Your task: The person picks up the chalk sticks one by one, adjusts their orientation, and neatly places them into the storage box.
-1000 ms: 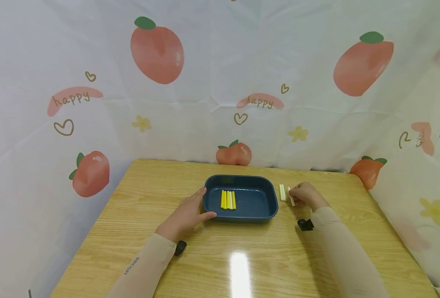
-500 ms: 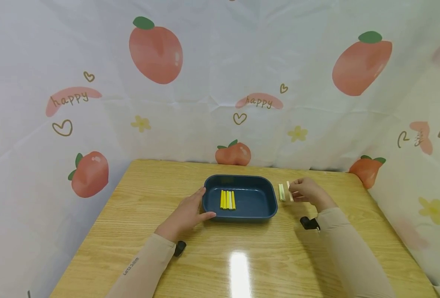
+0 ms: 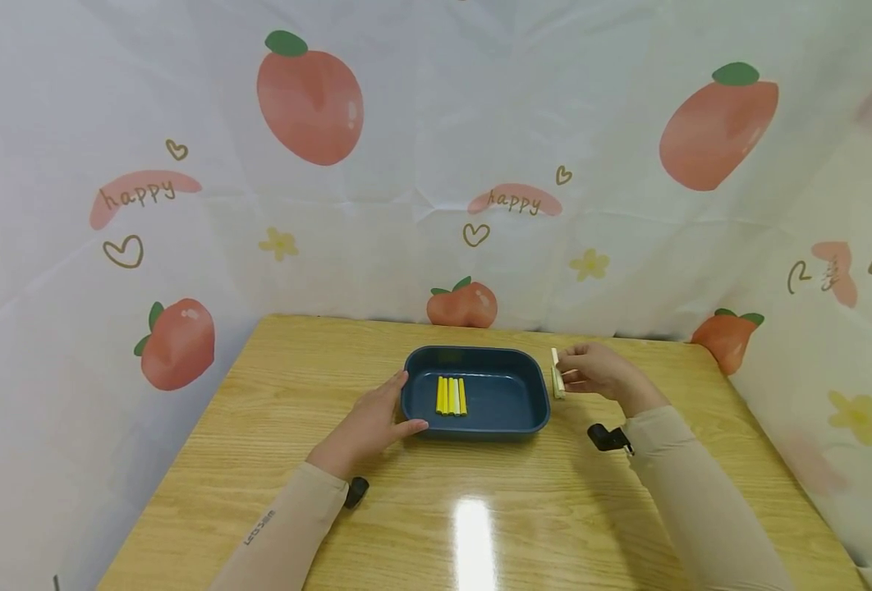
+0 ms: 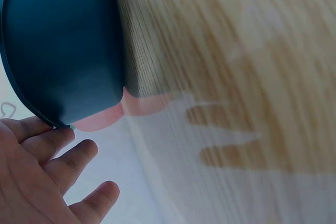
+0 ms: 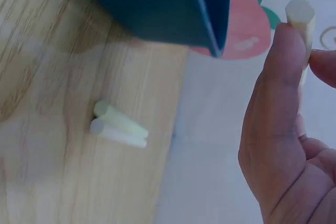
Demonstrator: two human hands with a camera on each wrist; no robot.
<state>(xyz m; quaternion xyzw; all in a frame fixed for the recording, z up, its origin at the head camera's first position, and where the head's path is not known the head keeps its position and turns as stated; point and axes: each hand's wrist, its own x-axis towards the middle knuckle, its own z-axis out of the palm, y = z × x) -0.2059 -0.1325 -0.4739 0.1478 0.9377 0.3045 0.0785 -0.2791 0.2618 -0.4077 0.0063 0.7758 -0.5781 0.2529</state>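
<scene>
My right hand (image 3: 600,373) pinches a cream-white stick of chalk (image 5: 301,14) between thumb and fingers, raised over the table just right of a dark blue tray (image 3: 506,428). Below it, two pale chalk sticks (image 5: 121,126), one faintly greenish, lie side by side on the wood. Inside the tray, towards the left, several yellow chalk sticks (image 3: 444,396) and a white one (image 3: 458,397) form a row. My left hand (image 3: 365,427) rests against the tray's left end, fingers extended along the wall and thumb at the near corner. In the left wrist view its fingertips (image 4: 65,134) touch the rim.
The tray stands towards the back of a wooden table (image 3: 296,353). Behind and beside the table hangs a white cloth (image 3: 399,164) printed with peaches. Black wrist cameras (image 3: 608,437) stick out beneath both sleeves.
My right hand has lifted the cream-white chalk off the table and carried it left, over the two lying sticks. The left hand and tray have stayed put.
</scene>
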